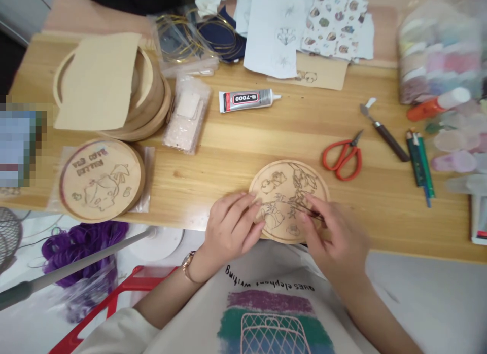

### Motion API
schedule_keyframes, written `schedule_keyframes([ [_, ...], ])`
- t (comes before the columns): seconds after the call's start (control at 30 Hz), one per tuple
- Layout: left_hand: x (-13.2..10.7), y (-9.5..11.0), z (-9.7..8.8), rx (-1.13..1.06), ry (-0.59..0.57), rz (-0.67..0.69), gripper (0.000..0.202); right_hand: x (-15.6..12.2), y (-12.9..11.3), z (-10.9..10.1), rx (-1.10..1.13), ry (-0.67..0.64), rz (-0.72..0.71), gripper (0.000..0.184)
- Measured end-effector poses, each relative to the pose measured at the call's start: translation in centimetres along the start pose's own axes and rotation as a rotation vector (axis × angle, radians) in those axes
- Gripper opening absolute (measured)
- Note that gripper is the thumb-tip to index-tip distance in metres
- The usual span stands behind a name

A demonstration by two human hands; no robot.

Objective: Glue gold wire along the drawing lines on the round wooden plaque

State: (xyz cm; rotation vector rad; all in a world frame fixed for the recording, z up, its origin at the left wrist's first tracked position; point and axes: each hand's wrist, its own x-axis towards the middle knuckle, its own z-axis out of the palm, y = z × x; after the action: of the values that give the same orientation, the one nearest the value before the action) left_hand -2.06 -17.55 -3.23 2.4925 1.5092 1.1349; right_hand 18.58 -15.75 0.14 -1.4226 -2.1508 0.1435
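Observation:
A round wooden board (286,229) with drawn pandas and bamboo lies at the table's front edge. My left hand (234,224) grips its left rim, with the fingers curled over the drawn face. At the right side of the board, my right hand (337,237) is closed in a pinch on a thin dark wire (279,202). That wire crosses the drawing toward my left fingertips; whether they touch it I cannot tell. Scissors with red handles (342,158) lie just beyond my right hand.
A glue tube (246,99), a palette knife (390,141) and pencils (418,158) lie farther back. Another drawn wooden board (101,181) and stacked round frames (152,108) stand left. Bagged golden wire (178,39), papers (270,34) and a bag of coloured jars (441,55) line the back.

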Motion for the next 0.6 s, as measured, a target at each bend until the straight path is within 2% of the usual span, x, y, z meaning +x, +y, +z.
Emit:
schedule_keyframes([
  [0.17,-0.4,0.0,0.1,-0.036,0.103,0.001,0.021,-0.5,-1.8,0.6,0.028,-0.149,-0.124,0.03],
  [0.27,-0.5,0.0,0.2,-0.05,0.143,-0.052,0.025,-0.5,-2.4,1.1,-0.029,-0.252,-0.133,0.038],
  [0.37,-0.3,0.1,0.2,-0.053,0.138,-0.123,0.032,-0.4,-2.6,1.6,-0.069,-0.353,-0.137,0.037],
  [0.6,-0.3,0.1,0.5,0.033,0.091,-0.142,0.032,-0.2,-2.8,2.0,-0.113,-0.355,-0.138,0.033],
])
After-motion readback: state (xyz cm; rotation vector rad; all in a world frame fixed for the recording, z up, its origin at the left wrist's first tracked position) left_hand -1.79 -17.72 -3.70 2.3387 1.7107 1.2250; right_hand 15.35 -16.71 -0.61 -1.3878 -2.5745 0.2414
